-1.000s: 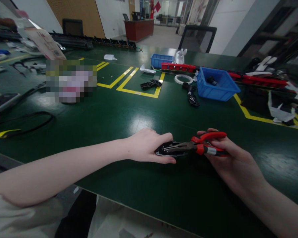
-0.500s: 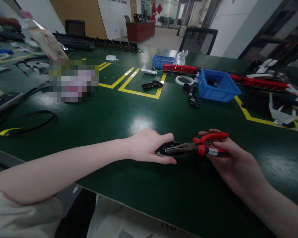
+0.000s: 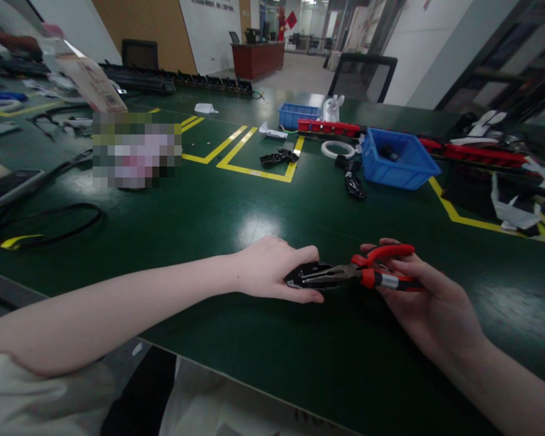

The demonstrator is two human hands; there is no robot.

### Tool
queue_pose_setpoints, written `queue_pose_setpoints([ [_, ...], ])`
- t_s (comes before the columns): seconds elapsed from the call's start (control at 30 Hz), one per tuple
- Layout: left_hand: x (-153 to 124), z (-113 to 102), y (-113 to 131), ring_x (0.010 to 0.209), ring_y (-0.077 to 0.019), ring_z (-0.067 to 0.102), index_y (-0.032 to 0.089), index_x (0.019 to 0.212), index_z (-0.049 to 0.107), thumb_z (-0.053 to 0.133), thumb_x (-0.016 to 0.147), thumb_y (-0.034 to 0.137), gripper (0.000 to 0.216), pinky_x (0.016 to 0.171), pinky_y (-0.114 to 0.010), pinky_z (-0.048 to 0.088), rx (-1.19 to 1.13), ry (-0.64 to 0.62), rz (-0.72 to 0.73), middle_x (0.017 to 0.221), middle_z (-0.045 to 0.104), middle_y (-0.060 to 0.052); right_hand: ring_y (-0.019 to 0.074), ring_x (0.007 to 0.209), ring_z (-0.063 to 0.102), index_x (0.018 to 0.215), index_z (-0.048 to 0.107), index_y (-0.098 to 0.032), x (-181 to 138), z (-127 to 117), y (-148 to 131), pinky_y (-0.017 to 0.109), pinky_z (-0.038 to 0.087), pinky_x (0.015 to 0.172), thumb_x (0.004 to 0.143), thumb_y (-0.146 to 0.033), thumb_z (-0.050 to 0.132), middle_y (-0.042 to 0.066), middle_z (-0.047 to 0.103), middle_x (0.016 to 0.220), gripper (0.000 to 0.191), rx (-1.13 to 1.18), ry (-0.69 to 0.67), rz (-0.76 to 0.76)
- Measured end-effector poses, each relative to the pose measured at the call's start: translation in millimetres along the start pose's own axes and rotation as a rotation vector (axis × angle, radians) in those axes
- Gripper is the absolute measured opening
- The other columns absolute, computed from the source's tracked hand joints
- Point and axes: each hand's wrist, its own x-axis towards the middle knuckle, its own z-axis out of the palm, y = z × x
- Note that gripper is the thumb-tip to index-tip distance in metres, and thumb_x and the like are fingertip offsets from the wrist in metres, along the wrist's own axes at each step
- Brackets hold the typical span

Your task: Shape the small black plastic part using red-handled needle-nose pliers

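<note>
My left hand (image 3: pixel 279 269) is closed around a small black part (image 3: pixel 320 280) just above the green table, with the thumb and a finger along its two sides. My right hand (image 3: pixel 429 284) grips red-and-black-handled long-nose pliers (image 3: pixel 381 266) from the right. The pliers' metal jaws point left and lie over the black part. Whether the jaw tips pinch anything is too small to tell. Fingers hide the left end of the black part.
Ahead on the green table (image 3: pixel 200 212) lie black pieces (image 3: pixel 279 157), a black bundle (image 3: pixel 352 177), a white tape ring (image 3: pixel 338 149) and a blue bin (image 3: pixel 399 158). On the left are a looped black cable (image 3: pixel 72 209) and a tilted bottle (image 3: pixel 91 79).
The pliers' handles have come slightly closer together in my right hand. My left hand and the black part have hardly moved.
</note>
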Motion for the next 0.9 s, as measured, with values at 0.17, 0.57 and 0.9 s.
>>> queue_pose_setpoints([
  [0.17,0,1,-1,0.055,-0.0122,0.054,0.018,0.094,0.051,0.053,0.083,0.06,0.043,0.049,-0.021,0.032,0.001,0.007,0.009,0.065,0.057,0.003,0.0252,0.099,0.067,0.088,0.066,-0.025,-1,2,-1,0.041,0.051,0.095,0.061,-0.025,0.069,0.002,0.073,0.096,0.027,0.009,0.023,0.019],
  [0.57,0,1,-1,0.053,-0.0119,0.051,0.019,0.09,0.05,0.054,0.083,0.06,0.042,0.048,-0.021,0.03,0.008,0.015,0.031,0.062,0.055,0.004,0.0258,0.104,0.065,0.091,0.067,-0.026,8,-10,3,0.038,0.053,0.093,0.068,-0.028,0.07,0.002,0.073,0.101,0.023,-0.05,-0.084,-0.003],
  [0.9,0,0,-2,0.051,-0.0115,0.049,0.019,0.088,0.05,0.053,0.083,0.06,0.041,0.049,-0.022,0.03,0.002,0.015,0.044,0.06,0.053,0.005,0.0246,0.101,0.067,0.096,0.066,-0.025,8,-9,2,0.038,0.053,0.093,0.066,-0.03,0.074,0.003,0.073,0.101,0.032,-0.053,-0.087,0.062],
])
